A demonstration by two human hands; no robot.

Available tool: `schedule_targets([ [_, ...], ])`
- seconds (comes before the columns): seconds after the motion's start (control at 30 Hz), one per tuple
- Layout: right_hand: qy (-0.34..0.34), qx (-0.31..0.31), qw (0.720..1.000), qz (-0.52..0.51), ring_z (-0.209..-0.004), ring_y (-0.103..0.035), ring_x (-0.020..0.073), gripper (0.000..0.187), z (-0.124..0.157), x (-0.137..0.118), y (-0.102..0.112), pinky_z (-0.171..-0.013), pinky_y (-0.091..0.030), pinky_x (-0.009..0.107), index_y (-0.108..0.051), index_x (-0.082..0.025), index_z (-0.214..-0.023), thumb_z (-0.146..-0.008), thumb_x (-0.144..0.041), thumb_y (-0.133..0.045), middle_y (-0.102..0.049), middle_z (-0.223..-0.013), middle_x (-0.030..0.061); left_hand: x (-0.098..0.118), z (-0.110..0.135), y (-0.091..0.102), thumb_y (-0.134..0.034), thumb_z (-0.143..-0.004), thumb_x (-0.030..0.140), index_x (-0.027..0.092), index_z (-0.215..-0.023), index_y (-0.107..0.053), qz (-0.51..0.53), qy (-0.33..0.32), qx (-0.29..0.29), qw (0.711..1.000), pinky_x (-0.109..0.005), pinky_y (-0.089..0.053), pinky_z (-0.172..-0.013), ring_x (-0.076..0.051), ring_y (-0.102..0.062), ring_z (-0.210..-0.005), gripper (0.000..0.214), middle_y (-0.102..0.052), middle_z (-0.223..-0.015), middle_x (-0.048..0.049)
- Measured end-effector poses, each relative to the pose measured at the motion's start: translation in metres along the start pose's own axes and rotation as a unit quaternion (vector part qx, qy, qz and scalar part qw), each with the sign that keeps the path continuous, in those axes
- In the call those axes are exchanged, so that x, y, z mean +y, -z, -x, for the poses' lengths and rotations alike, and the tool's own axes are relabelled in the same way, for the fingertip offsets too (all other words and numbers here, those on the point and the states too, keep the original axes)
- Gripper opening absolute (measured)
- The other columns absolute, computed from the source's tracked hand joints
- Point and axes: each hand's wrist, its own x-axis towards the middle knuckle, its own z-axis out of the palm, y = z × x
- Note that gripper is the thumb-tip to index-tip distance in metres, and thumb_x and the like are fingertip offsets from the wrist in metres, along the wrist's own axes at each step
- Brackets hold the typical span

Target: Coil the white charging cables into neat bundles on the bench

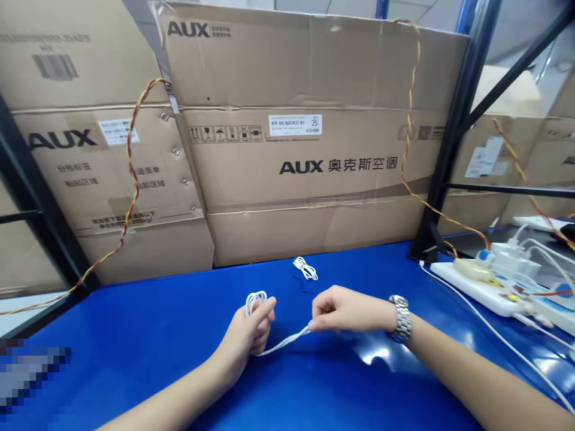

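My left hand (254, 329) is closed around a looped bundle of white cable (256, 297), whose coils stick out above the thumb and forefinger. From below that fist a doubled stretch of the same cable runs right to my right hand (336, 308), which pinches it between thumb and fingertips. The cable's ends are hidden in my hands. A metal-band watch (399, 318) is on my right wrist. Farther back on the blue surface lies a second bundled white cable (305, 269), apart from both hands.
Large AUX cardboard boxes (309, 78) stand along the back edge of the blue table (157, 347). Black rack posts (453, 137) rise at both sides. Power strips (476, 290) with plugs and cords sit at the right. Twisted red-yellow wires (131, 155) hang over the boxes.
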Motion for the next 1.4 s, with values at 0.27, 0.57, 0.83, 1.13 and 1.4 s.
schedule_targets([
  [0.27,0.078,0.130,0.983,-0.101,-0.052,-0.039,0.0081,0.024,-0.009,-0.012,-0.031,-0.050,-0.030,0.021,-0.057,-0.015,-0.067,-0.079,-0.036,-0.051,-0.050,-0.058,-0.0030,-0.005,0.005,-0.004,-0.074,-0.053,0.038,0.017,-0.076,-0.050,-0.173,-0.097,-0.152,0.968,-0.019,-0.023,-0.046,-0.006,-0.030,-0.051,0.039,-0.038,-0.056,0.0083],
  [0.57,0.070,0.158,0.974,-0.143,-0.051,-0.035,0.0077,0.028,-0.009,-0.015,-0.044,-0.047,-0.029,0.020,-0.053,-0.015,-0.066,-0.078,-0.041,-0.052,-0.044,-0.055,-0.0046,-0.009,0.016,-0.013,-0.053,-0.076,0.040,0.018,-0.060,-0.043,-0.199,-0.068,-0.167,0.963,-0.020,-0.025,-0.043,-0.006,-0.033,-0.041,0.029,-0.041,-0.044,0.0074],
  [0.83,0.027,0.150,0.961,-0.231,-0.042,-0.041,0.0066,0.028,-0.019,-0.002,-0.046,-0.038,-0.033,0.018,-0.050,-0.018,-0.082,-0.080,-0.045,-0.046,-0.047,-0.055,-0.0051,-0.003,0.008,-0.009,-0.063,-0.067,0.037,0.022,-0.056,-0.030,-0.024,-0.011,-0.022,0.999,-0.016,-0.015,-0.030,-0.002,-0.017,-0.027,0.038,-0.028,-0.033,0.0136],
  [1.13,0.058,0.195,0.932,-0.301,-0.042,-0.046,0.0065,0.024,-0.021,-0.006,-0.045,-0.042,-0.039,0.020,-0.047,-0.017,-0.075,-0.074,-0.038,-0.057,-0.051,-0.055,-0.0056,-0.004,0.002,-0.004,-0.064,-0.068,0.036,0.021,-0.058,-0.026,0.045,-0.034,-0.010,0.998,-0.015,-0.016,-0.035,-0.001,-0.015,-0.034,0.042,-0.024,-0.038,0.0134],
  [1.4,0.070,0.113,0.928,-0.348,-0.045,-0.051,0.0094,0.024,-0.023,-0.009,-0.062,-0.044,-0.040,0.022,-0.043,-0.019,-0.081,-0.077,-0.039,-0.055,-0.055,-0.060,-0.0034,-0.004,0.008,-0.017,-0.066,-0.065,0.039,0.019,-0.059,-0.036,0.036,-0.037,-0.034,0.998,-0.018,-0.031,-0.042,-0.005,-0.034,-0.038,0.036,-0.035,-0.040,0.0100],
])
